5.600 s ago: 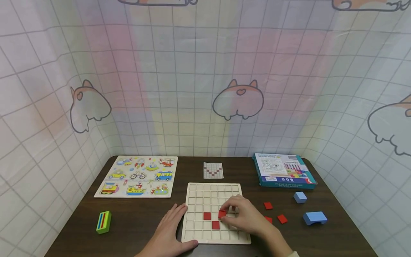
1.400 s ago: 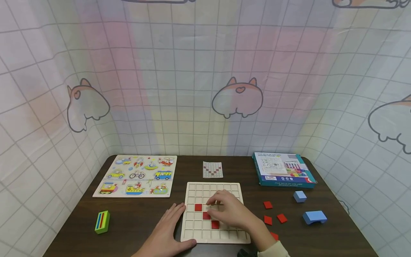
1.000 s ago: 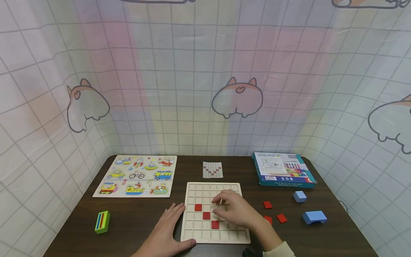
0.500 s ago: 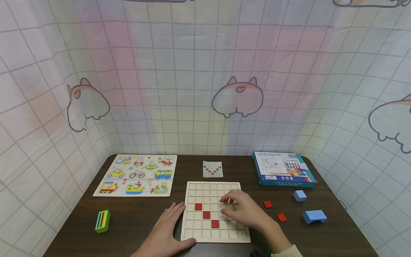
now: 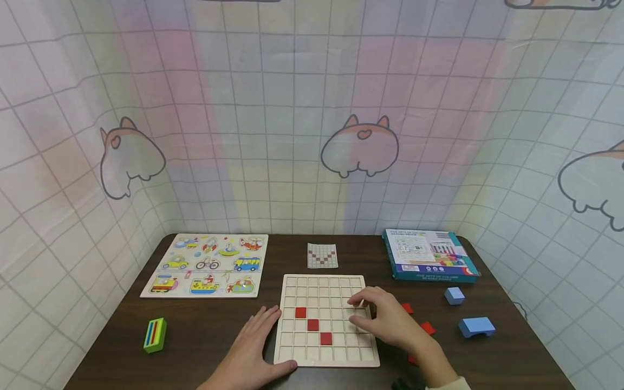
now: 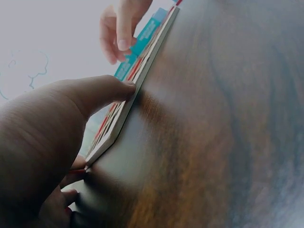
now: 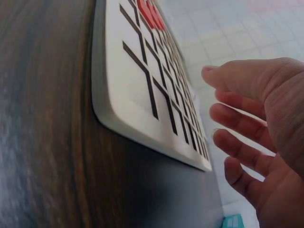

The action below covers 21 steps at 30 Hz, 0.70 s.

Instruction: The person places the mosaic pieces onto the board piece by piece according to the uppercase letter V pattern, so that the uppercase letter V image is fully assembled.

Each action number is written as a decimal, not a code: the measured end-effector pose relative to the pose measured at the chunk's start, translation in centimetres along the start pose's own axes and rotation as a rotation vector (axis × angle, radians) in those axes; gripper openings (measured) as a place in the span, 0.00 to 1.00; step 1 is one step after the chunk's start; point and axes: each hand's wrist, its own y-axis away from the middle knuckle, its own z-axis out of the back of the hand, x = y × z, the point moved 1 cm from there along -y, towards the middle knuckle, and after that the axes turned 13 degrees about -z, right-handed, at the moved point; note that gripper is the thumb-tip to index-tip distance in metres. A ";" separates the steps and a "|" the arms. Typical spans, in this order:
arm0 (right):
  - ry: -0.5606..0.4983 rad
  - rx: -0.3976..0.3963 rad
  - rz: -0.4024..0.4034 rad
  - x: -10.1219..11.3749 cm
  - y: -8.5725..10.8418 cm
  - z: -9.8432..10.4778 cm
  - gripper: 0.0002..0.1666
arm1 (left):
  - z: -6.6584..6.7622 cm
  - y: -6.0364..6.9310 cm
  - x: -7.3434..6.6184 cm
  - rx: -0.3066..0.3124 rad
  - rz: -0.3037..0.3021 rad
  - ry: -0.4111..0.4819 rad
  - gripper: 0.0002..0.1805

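Observation:
A pale wooden grid board (image 5: pixel 351 356) lies on the table, with three red square tiles in a diagonal: one upper left (image 5: pixel 300 312), one in the middle (image 5: pixel 313 325) and one lower right (image 5: pixel 326 338). My left hand (image 5: pixel 251 349) rests against the board's left side, fingers extended and thumb on the front edge. In the left wrist view, the thumb (image 6: pixel 107 92) touches the board's rim (image 6: pixel 124 114). Over the board's right edge hovers my right hand (image 5: pixel 385 319), fingers loosely bent and apart, holding nothing. The right wrist view shows that hand (image 7: pixel 256 123) above the board (image 7: pixel 137 116).
Loose red tiles (image 5: pixel 428 327) lie right of the board, partly hidden by the right arm. Beyond them are a blue cube (image 5: pixel 455 296) and a blue arch block (image 5: pixel 476 326). A pattern card (image 5: pixel 322 255), boxed set (image 5: pixel 429 255), vehicle puzzle (image 5: pixel 205 265) and green striped block (image 5: pixel 155 335) surround the board.
The red tile pinched in my right hand earlier now lies at the diagonal's upper-left end. That hand has let go and drawn rightward to the board's edge. My left hand stays put.

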 end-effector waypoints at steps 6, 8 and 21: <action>-0.002 -0.001 -0.062 -0.8 0.3 0.4 0.19 | -0.1 0.0 0.1 -0.008 -0.002 0.003 0.68; 0.001 -0.003 -0.075 -1.1 0.4 0.6 0.19 | -0.1 0.0 0.1 -0.011 -0.007 0.001 0.67; 0.014 -0.072 -0.137 -3.1 0.7 2.6 0.21 | 0.0 0.1 0.0 -0.008 -0.005 0.011 0.67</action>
